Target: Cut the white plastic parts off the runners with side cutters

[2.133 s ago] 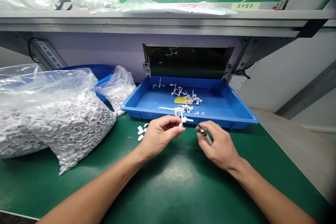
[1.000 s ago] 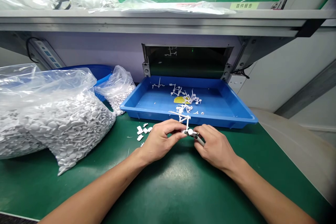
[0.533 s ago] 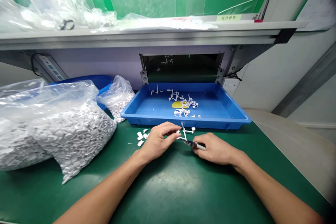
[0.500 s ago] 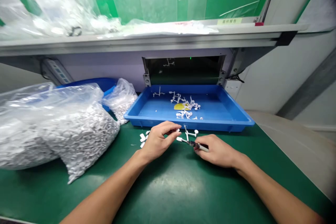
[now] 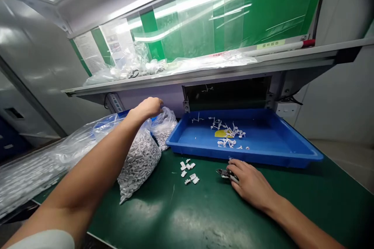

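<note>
My right hand [image 5: 251, 183] rests at the front of the blue tray, closed around a pair of side cutters [image 5: 227, 174] whose jaws point left. My left hand [image 5: 150, 107] is stretched out over the plastic bags at the left, beneath the shelf. Its fingers curl downward, and anything in them is hidden. Between the hands, several small white plastic pieces [image 5: 188, 166] lie loose on the green table. White branched plastic sprues [image 5: 230, 130] lie inside the blue tray [image 5: 201, 151].
A large clear bag of white parts [image 5: 142, 159] stands at the left, with a smaller bag [image 5: 165, 126] behind it. A shelf [image 5: 204, 69] runs above the tray, with plastic bags on it. A dark opening [image 5: 228, 95] lies behind the tray.
My left hand has left the cutters and moved up and left over the bags. The sprue by the cutters no longer shows on the table. The view has swung left.
</note>
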Demonstrator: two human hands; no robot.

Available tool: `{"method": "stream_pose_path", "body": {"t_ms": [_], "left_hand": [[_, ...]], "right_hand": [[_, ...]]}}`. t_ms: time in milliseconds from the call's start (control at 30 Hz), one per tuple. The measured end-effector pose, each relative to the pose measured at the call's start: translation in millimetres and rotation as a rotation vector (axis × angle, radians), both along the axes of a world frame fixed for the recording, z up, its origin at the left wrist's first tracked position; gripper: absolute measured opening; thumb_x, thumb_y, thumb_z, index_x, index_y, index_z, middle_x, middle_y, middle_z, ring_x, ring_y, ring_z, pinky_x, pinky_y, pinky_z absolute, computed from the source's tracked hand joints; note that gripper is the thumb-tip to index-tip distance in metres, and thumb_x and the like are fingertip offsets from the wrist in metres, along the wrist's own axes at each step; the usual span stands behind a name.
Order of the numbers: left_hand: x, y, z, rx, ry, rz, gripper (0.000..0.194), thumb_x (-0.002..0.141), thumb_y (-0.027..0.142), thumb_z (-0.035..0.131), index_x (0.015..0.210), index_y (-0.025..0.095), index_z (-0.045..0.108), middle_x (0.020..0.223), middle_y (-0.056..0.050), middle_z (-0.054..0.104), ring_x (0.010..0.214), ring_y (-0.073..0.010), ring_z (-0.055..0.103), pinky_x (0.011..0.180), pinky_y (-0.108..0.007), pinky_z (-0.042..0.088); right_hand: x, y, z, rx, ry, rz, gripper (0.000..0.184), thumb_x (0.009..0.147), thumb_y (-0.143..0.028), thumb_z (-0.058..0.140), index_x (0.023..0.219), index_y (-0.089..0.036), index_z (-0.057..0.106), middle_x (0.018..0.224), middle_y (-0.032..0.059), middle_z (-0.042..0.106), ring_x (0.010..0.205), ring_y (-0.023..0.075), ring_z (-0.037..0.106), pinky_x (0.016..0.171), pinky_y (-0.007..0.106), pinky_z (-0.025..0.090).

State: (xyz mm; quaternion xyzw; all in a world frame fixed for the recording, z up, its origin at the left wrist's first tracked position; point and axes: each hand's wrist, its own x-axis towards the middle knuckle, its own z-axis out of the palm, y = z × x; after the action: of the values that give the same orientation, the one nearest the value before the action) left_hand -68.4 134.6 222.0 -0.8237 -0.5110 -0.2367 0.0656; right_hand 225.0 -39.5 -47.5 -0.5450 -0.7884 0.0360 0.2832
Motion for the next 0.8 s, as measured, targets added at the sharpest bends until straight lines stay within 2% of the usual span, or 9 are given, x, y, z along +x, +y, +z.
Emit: {"method": "stream_pose_path", "body": {"t_ms": [67,100,167,267,333,433,600,700,800], "left_hand": [[14,-15,-14.3,0.017,-0.008,-0.052,0.027,0.081,0.025,0.066,0.100,0.007,0.071,0.081,-0.007,0.071,0.081,-0.0196,0.063,0.074,-0.027,0.047],[22,-25,-25.4,-0.054,-0.016,-0.093,0.028,0.084,0.030,0.062,0.101,0.010,0.071,0.082,-0.006,0.071,0.078,-0.0185,0.064,0.070,-0.024,0.048],[41,-49,-55.4,-0.319,-0.032,-0.251,0.029,0.086,0.039,0.060,0.096,0.016,0.073,0.078,-0.005,0.071,0.068,-0.0168,0.065,0.058,-0.021,0.048],[72,-89,-112.1,-0.786,-0.074,-0.501,0.028,0.084,0.042,0.062,0.096,0.019,0.073,0.076,-0.004,0.071,0.062,-0.0161,0.065,0.053,-0.021,0.048],[91,-110,-148.2,-1.009,-0.264,-0.569,0.033,0.081,0.041,0.066,0.105,0.018,0.070,0.089,-0.007,0.071,0.071,-0.0177,0.066,0.057,-0.023,0.052],[113,-125,-187.2,-1.370,-0.663,-0.641,0.037,0.081,0.041,0.069,0.105,0.013,0.066,0.100,-0.012,0.068,0.084,-0.0193,0.066,0.067,-0.027,0.055],[124,-122,-214.8,-1.653,-1.006,-0.586,0.030,0.079,0.037,0.075,0.090,0.010,0.068,0.082,-0.006,0.064,0.066,-0.0087,0.061,0.058,-0.017,0.052],[123,-119,-220.3,-1.683,-1.003,-0.584,0.028,0.077,0.035,0.076,0.086,0.009,0.068,0.079,-0.006,0.064,0.063,-0.0086,0.061,0.054,-0.016,0.052],[120,-117,-219.5,-1.585,-1.066,-0.585,0.029,0.076,0.033,0.078,0.091,0.011,0.067,0.083,-0.007,0.067,0.069,-0.0114,0.065,0.059,-0.019,0.054]], "right_hand": [[4,0,2.9,0.015,0.097,0.014,0.030,0.079,-0.017,0.054,0.107,-0.022,0.064,0.126,0.0095,0.057,0.115,0.0290,0.054,0.097,0.049,0.045],[7,-1,6.8,0.017,0.179,0.014,0.027,0.079,-0.018,0.054,0.104,-0.022,0.064,0.125,0.0094,0.058,0.113,0.0279,0.055,0.097,0.047,0.044],[10,-4,18.2,-0.032,0.438,0.004,0.019,0.081,-0.024,0.056,0.098,-0.020,0.065,0.116,0.0088,0.062,0.103,0.0247,0.059,0.091,0.041,0.047],[13,-8,36.3,-0.261,1.002,0.053,0.025,0.084,-0.038,0.057,0.098,-0.018,0.064,0.106,0.0095,0.065,0.079,0.0184,0.059,0.069,0.031,0.049],[15,-11,43.8,-0.414,1.299,0.163,0.029,0.083,-0.042,0.058,0.100,-0.018,0.064,0.110,0.0106,0.063,0.071,0.0150,0.054,0.060,0.028,0.045],[19,-14,46.5,-0.504,1.458,0.254,0.028,0.080,-0.041,0.062,0.099,-0.020,0.066,0.106,0.0091,0.063,0.067,0.0131,0.048,0.058,0.026,0.041],[22,-16,45.3,-0.570,1.428,0.313,0.033,0.074,-0.043,0.064,0.099,-0.021,0.065,0.085,0.0053,0.062,0.063,0.0129,0.044,0.059,0.027,0.039],[22,-18,48.4,-0.608,1.349,0.351,0.034,0.073,-0.043,0.066,0.098,-0.019,0.063,0.085,0.0050,0.061,0.065,0.0136,0.048,0.060,0.027,0.041],[22,-17,49.1,-0.450,1.219,0.220,0.038,0.081,-0.043,0.060,0.110,-0.019,0.060,0.084,0.0046,0.061,0.072,0.0167,0.054,0.067,0.030,0.045]]}}
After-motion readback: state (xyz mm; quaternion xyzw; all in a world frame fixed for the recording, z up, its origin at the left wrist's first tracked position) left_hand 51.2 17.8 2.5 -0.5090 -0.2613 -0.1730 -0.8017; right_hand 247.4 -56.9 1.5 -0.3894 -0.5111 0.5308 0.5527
